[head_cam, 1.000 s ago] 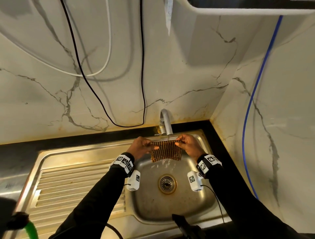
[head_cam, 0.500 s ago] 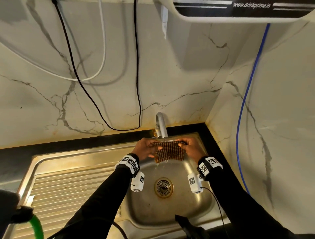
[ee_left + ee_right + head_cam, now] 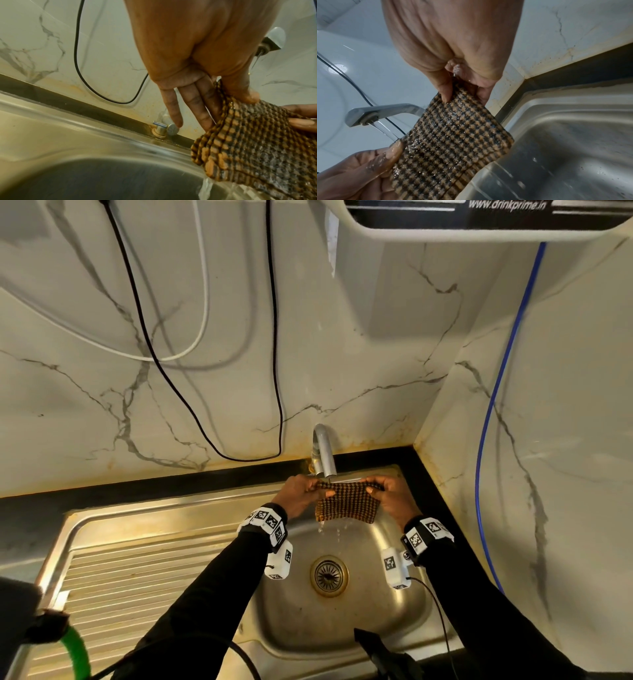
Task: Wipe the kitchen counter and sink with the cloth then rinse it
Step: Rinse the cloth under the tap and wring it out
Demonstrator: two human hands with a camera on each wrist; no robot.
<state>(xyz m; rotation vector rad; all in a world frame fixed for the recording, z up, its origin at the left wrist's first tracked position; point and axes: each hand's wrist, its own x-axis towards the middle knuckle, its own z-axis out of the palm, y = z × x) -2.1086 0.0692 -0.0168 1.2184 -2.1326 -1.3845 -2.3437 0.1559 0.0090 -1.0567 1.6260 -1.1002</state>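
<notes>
A brown-and-orange checked cloth hangs folded under the steel tap, over the sink bowl. My left hand pinches its upper left corner with the thumb, the other fingers lying straight behind it. My right hand pinches the upper right corner. Water runs from the spout onto the wet cloth and drips off its lower edge into the bowl. In the left wrist view, the left hand hangs just above the tap's lever.
The ribbed steel draining board lies left of the bowl, the drain at its centre. A black counter strip runs along the marble wall. Black and white cables hang on the wall; a blue hose runs down the right wall.
The view has tilted slightly, so hands and tap sit higher in the frame. Both hands keep the cloth stretched under the running tap; water still drips from it.
</notes>
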